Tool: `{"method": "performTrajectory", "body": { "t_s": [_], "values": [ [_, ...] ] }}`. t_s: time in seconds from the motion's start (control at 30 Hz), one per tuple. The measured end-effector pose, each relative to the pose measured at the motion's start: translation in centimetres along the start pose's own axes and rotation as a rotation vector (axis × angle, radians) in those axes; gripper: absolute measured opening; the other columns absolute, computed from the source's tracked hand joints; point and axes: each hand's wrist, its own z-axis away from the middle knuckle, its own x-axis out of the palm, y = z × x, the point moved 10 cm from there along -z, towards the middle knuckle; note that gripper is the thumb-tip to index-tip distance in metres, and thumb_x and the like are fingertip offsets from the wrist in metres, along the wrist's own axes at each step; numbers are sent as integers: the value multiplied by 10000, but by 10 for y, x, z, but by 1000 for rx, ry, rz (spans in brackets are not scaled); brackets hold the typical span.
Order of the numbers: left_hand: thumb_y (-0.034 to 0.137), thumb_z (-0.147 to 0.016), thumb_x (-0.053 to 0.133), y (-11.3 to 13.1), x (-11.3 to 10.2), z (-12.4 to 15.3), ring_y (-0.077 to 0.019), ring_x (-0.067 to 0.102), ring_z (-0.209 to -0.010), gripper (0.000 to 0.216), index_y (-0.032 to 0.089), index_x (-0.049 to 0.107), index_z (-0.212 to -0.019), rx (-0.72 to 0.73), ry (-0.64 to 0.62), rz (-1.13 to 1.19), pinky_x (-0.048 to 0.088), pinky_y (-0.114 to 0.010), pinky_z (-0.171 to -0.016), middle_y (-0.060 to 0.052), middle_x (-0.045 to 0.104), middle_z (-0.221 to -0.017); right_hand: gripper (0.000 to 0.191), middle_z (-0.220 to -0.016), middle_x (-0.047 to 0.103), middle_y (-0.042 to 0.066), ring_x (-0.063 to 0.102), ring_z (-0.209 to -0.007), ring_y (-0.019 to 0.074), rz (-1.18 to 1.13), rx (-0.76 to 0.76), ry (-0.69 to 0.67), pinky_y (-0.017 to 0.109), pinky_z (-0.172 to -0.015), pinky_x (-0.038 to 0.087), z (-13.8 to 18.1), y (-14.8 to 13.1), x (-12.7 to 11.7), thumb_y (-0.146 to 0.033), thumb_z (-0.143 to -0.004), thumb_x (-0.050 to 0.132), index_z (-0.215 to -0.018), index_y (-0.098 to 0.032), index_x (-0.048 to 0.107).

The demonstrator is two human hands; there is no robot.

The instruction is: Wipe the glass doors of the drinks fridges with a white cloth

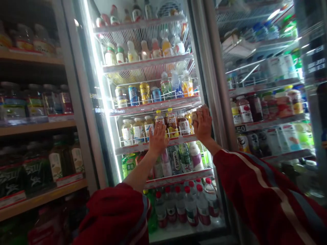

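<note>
My left hand [157, 137] reaches into the lit drinks fridge [100, 102] with its fingers stretched upward. They rest against the yellow-capped bottles [171, 123] on the middle shelf [133, 148], and the hand holds nothing. My right hand [203, 125] is at the right end of the same shelf. Its fingers are curled round a pale-topped bottle [195, 117] that is mostly hidden by the hand. Both arms wear red sleeves with pale stripes.
Other fridge shelves carry cans [133, 95] above and red-capped water bottles [190, 204] at the bottom. A second cooler [265, 102] full of drinks stands to the right. Wooden shelves [38, 127] with jars and bottles stand to the left.
</note>
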Motion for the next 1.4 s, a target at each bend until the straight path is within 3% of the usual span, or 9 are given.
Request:
{"method": "performTrajectory", "body": {
  "t_s": [0.23,0.3,0.47,0.53,0.8,0.9,1.13,1.23,1.4],
  "values": [
    [271,-819,524,2,-3,2,-268,186,-1406,608,184,343,-1393,-6,1,5,147,-554,-1123,-115,273,-1503,420,-1473,349,77,185,-1410,241,-61,-370,-181,494,-1101,260,26,-78,22,-253,-902,376,-1307,-201,477],
    [260,-816,525,1,-1,4,-264,182,-1407,616,188,334,-1397,-7,-15,9,147,-554,-1123,-107,264,-1507,430,-1475,347,78,188,-1410,238,-68,-353,-178,507,-1104,241,28,-71,20,-250,-900,375,-1319,-213,463],
    [255,-817,526,-1,5,13,-252,153,-1415,639,202,302,-1413,-17,-24,22,133,-549,-1129,-94,243,-1516,468,-1494,294,120,203,-1399,293,-19,-63,-49,582,-1073,231,22,-11,5,-264,-895,365,-1351,-180,427],
    [263,-818,533,0,6,16,-250,149,-1415,641,213,301,-1413,-16,-12,30,127,-542,-1133,-91,247,-1516,466,-1491,296,135,214,-1393,307,2,-18,-34,582,-1070,236,24,-5,5,-267,-897,364,-1344,-158,437],
    [296,-810,566,-4,7,27,-270,160,-1412,623,165,350,-1379,-22,-56,-36,136,-531,-1136,-123,260,-1509,410,-1467,365,56,227,-1398,227,-25,-353,-146,495,-1123,212,51,-90,27,-257,-906,390,-1304,-231,484],
    [316,-820,552,-9,5,32,-263,158,-1413,623,172,335,-1385,-24,-34,-50,136,-525,-1138,-119,256,-1512,411,-1458,381,70,239,-1394,227,-29,-383,-155,500,-1122,198,51,-87,26,-254,-903,401,-1305,-225,482],
    [317,-817,549,-24,4,44,-266,165,-1412,649,173,306,-1401,-73,-5,-40,129,-520,-1140,-122,251,-1514,454,-1485,319,101,229,-1395,248,26,-93,15,526,-1087,244,40,-22,5,-269,-912,361,-1358,-208,416],
    [327,-816,547,-25,5,48,-262,173,-1410,637,181,321,-1393,-82,0,-41,126,-513,-1142,-116,266,-1510,449,-1478,331,108,226,-1396,249,27,-139,-8,517,-1088,251,50,-39,12,-266,-912,365,-1350,-195,427],
    [341,-832,526,-20,8,52,-260,178,-1409,601,171,345,-1378,-77,-16,-58,156,-511,-1135,-123,271,-1507,400,-1448,391,89,229,-1397,228,-7,-336,-128,487,-1119,210,72,-97,31,-247,-909,399,-1297,-207,490]
  ]
}}
